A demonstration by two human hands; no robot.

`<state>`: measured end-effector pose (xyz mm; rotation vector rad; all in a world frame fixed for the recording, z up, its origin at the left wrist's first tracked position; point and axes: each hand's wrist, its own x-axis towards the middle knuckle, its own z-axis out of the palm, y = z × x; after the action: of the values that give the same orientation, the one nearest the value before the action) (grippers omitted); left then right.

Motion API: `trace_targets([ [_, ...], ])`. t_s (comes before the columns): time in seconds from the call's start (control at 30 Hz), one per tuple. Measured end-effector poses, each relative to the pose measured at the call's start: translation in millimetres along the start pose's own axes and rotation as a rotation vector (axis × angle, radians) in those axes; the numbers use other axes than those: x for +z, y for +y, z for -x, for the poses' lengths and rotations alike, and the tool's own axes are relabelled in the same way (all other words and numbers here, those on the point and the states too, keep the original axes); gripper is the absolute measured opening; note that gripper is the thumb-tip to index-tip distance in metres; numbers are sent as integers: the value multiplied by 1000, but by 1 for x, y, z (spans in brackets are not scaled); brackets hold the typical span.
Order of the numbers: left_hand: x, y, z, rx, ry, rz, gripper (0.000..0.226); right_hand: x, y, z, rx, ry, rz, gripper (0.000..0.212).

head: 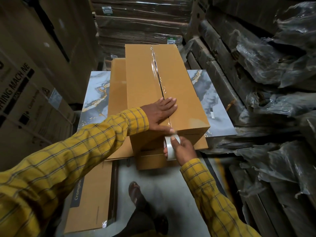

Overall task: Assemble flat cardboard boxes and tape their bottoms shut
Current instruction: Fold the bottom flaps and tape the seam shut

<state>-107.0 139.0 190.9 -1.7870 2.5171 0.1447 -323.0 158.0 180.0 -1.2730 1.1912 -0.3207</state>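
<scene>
The assembled cardboard box [164, 93] sits in the middle of the room on a marbled grey-and-gold slab [97, 93], running from six o'clock near the person up toward twelve; a flat sheet of cardboard [118, 93] lies under it, showing at its nine o'clock side. A strip of clear tape [156, 65] runs along the centre seam of the box top, wrinkled and shiny toward the far end; the seam gapes slightly dark beneath it.

The left hand [159, 115] lies flat on the box top at the near end, fingers straight and close together, pointing toward one o'clock across the seam; its thumb reaches down to the near top edge, pressing the tape there. The right hand [181, 147] is at five o'clock of the left, just below that edge, against the near end face of the box; its fingers curl round a roll of clear tape [171, 147], the thumb on the outer rim and fingertips through the core. The roll touches the box face just under the left thumb.

Both sleeves are yellow check. A printed carton [89, 199] lies on the floor at seven o'clock; a sandalled foot [135, 190] stands at six; plastic-wrapped packs [273, 82] are heaped at three o'clock; stacked flat cartons [140, 23] rise at twelve.
</scene>
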Motion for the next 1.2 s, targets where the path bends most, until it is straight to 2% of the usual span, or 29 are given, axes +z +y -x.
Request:
trace_targets([
  [0.17, 4, 13, -10, -44, 0, -81, 110, -3, 1, -8, 8, -32, -7, 33],
  [0.33, -8, 19, -18, -54, -126, -211, 94, -13, -7, -3, 36, -133, -59, 28],
  [0.53, -38, 20, -30, -41, -235, -328, 84, -33, -33, 5, -61, -152, -68, 18],
  [0.7, -76, -9, -40, -51, -250, -241, 80, -36, -60, -10, -155, -195, -107, 17],
  [0.8, -86, -32, -52, -52, -247, -226, 78, -30, -77, -29, -182, -208, -130, 24],
  [1.0, -85, -82, -78, -48, -211, -223, 75, -22, -99, -72, -231, -199, -97, 26],
  [1.2, -68, -125, -99, -57, -196, -242, 75, -8, -100, -119, -189, -151, -89, 21],
])
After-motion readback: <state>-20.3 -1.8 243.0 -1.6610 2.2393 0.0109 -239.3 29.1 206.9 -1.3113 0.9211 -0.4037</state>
